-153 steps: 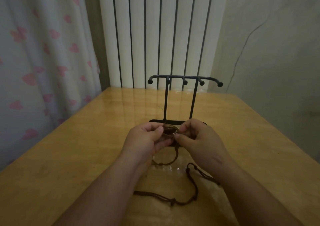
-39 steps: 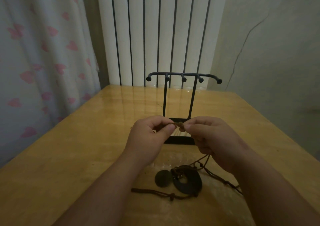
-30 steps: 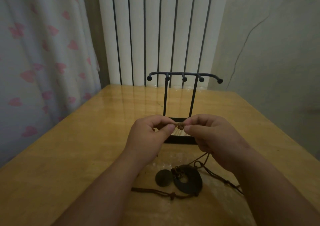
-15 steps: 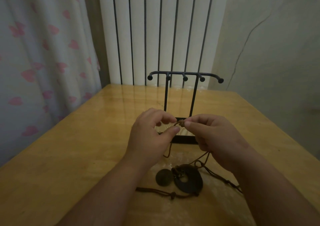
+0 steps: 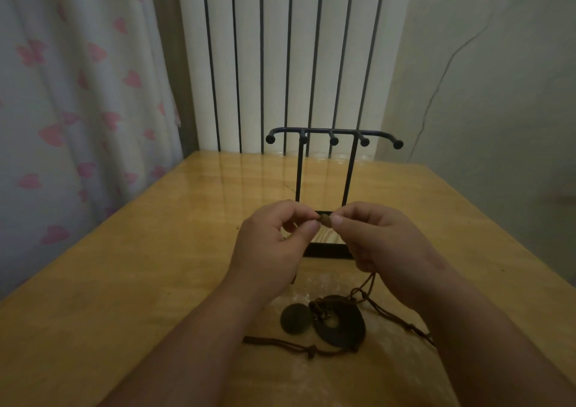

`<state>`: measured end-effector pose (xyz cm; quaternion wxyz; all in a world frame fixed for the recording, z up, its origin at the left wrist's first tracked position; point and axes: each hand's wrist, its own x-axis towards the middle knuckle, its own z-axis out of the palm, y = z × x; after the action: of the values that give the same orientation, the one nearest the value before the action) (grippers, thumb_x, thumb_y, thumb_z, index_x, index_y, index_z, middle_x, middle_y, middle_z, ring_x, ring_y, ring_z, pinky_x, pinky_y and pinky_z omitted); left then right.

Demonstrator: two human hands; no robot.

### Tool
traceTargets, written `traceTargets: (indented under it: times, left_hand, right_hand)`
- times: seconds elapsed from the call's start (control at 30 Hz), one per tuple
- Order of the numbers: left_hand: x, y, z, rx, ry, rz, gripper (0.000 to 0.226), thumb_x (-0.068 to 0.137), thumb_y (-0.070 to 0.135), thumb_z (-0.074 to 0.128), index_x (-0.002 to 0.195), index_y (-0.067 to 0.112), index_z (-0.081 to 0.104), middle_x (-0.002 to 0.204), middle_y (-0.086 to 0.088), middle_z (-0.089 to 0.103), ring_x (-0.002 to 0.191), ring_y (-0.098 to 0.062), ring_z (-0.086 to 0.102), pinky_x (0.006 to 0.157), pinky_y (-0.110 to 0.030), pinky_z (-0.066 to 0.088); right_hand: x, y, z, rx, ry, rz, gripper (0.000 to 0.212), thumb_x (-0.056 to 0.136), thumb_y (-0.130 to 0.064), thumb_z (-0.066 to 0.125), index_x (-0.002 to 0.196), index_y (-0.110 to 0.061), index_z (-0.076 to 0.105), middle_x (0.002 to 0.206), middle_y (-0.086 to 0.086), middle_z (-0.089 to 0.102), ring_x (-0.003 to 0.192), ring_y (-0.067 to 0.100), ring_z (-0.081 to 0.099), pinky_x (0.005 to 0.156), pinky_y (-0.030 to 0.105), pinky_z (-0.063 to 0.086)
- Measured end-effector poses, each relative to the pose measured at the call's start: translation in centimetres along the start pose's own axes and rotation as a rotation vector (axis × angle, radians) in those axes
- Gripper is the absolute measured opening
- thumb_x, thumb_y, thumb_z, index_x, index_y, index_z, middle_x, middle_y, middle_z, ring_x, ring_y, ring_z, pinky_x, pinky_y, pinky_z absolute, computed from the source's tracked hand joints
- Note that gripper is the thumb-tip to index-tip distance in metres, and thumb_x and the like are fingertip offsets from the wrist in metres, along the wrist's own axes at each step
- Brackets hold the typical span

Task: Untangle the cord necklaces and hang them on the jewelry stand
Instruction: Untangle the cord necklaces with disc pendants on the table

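Observation:
My left hand [image 5: 274, 244] and my right hand [image 5: 383, 247] meet above the table, and both pinch a small brown knot of cord [image 5: 324, 220] between thumb and forefinger. From my right hand a brown cord [image 5: 369, 285] drops to a dark ring pendant [image 5: 339, 322] that lies flat on the table. A smaller dark disc pendant [image 5: 296, 318] rests beside it, and another knotted cord [image 5: 290, 344] trails to the left. The black metal jewelry stand [image 5: 333, 135] rises just behind my hands, with nothing on its pegs.
The wooden table [image 5: 156, 266] ends at a white radiator [image 5: 290, 57] behind the stand. A curtain with pink hearts [image 5: 71, 110] hangs along the left edge. A bare wall [image 5: 498, 95] runs on the right.
The pendants, earlier held up between my hands, now lie on the table. In the last second my fingers have only shifted slightly on the knot.

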<state>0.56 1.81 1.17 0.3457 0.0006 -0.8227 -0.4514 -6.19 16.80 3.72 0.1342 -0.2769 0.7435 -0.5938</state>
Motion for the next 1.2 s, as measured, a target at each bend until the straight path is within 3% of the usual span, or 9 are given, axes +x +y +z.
traceTargets:
  times: [0.1,0.3,0.47,0.53,0.6,0.73,0.93,1.1,1.2]
  left_hand:
    - [0.11,-0.25,0.0,0.013,0.018,-0.003,0.02,0.087,0.015,0.069,0.089,0.035,0.07,0.084,0.017,0.065,0.086,-0.003,0.058,0.074,-0.023,0.047]
    - [0.22,-0.19,-0.11,0.052,0.047,-0.024,0.021,0.085,0.017,0.071,0.088,0.038,0.071,0.085,0.021,0.064,0.088,0.002,0.055,0.07,-0.003,0.036]
    - [0.21,-0.27,-0.07,0.047,0.051,-0.017,0.022,0.085,0.016,0.07,0.094,0.037,0.069,0.09,0.019,0.063,0.09,0.003,0.054,0.071,-0.001,0.036]
    - [0.07,-0.27,-0.08,0.051,0.083,-0.008,0.026,0.084,0.012,0.07,0.099,0.033,0.065,0.093,0.018,0.06,0.09,0.003,0.052,0.073,-0.002,0.038]
    - [0.01,-0.3,-0.17,0.064,0.134,0.056,0.026,0.081,0.007,0.07,0.093,0.029,0.061,0.087,0.015,0.056,0.083,0.0,0.051,0.07,-0.006,0.04]
    - [-0.11,-0.17,-0.19,0.053,0.126,0.17,0.008,0.079,0.019,0.066,0.08,0.026,0.064,0.074,0.013,0.056,0.071,-0.008,0.052,0.06,-0.014,0.042]
    - [-0.11,-0.44,-0.11,0.047,0.09,0.132,0.008,0.084,0.016,0.073,0.083,0.024,0.071,0.072,0.014,0.061,0.07,-0.009,0.057,0.059,-0.016,0.046]
    - [-0.05,-0.45,-0.13,0.025,0.064,0.096,0.014,0.085,0.013,0.072,0.085,0.027,0.073,0.074,0.011,0.065,0.074,-0.01,0.06,0.061,-0.021,0.05]
    - [0.01,-0.48,-0.19,0.028,0.05,0.094,0.019,0.085,0.012,0.07,0.084,0.031,0.071,0.075,0.01,0.066,0.075,-0.01,0.061,0.063,-0.023,0.051]
  right_hand:
    - [0.0,-0.09,0.02,0.004,0.025,-0.021,0.01,0.092,-0.017,0.06,0.093,-0.017,0.07,0.062,-0.01,0.056,0.055,0.006,0.046,0.051,0.023,0.038]
    - [-0.09,-0.07,0.16,-0.068,0.016,-0.083,0.004,0.087,-0.019,0.065,0.087,-0.019,0.069,0.07,-0.005,0.059,0.059,0.007,0.049,0.054,0.023,0.043]
    - [-0.1,-0.04,0.19,-0.101,0.023,-0.139,0.002,0.087,-0.015,0.066,0.085,-0.017,0.067,0.07,-0.006,0.061,0.057,0.007,0.053,0.054,0.019,0.048]
    - [-0.06,0.02,0.29,-0.118,0.055,-0.154,0.004,0.087,-0.014,0.066,0.084,-0.017,0.067,0.068,-0.006,0.061,0.057,0.004,0.054,0.054,0.017,0.049]
    - [-0.04,0.07,0.37,-0.143,0.091,-0.169,0.005,0.087,-0.015,0.066,0.084,-0.018,0.067,0.068,-0.007,0.061,0.056,0.001,0.054,0.053,0.015,0.048]
    - [0.04,0.25,0.49,-0.203,0.13,-0.211,0.007,0.088,-0.017,0.065,0.084,-0.023,0.066,0.068,-0.008,0.061,0.055,-0.002,0.053,0.052,0.013,0.046]
    - [-0.05,0.49,0.68,-0.358,0.144,-0.321,0.011,0.088,-0.02,0.063,0.085,-0.031,0.062,0.073,-0.008,0.062,0.067,0.008,0.056,0.057,0.013,0.048]
    - [0.01,0.58,0.74,-0.449,0.131,-0.378,0.005,0.081,-0.031,0.056,0.082,-0.035,0.059,0.079,-0.013,0.059,0.079,0.003,0.054,0.066,0.013,0.047]
    - [0.11,0.66,0.58,-0.467,0.112,-0.389,0.008,0.084,-0.026,0.057,0.082,-0.034,0.058,0.081,-0.014,0.058,0.082,0.0,0.054,0.068,0.011,0.046]
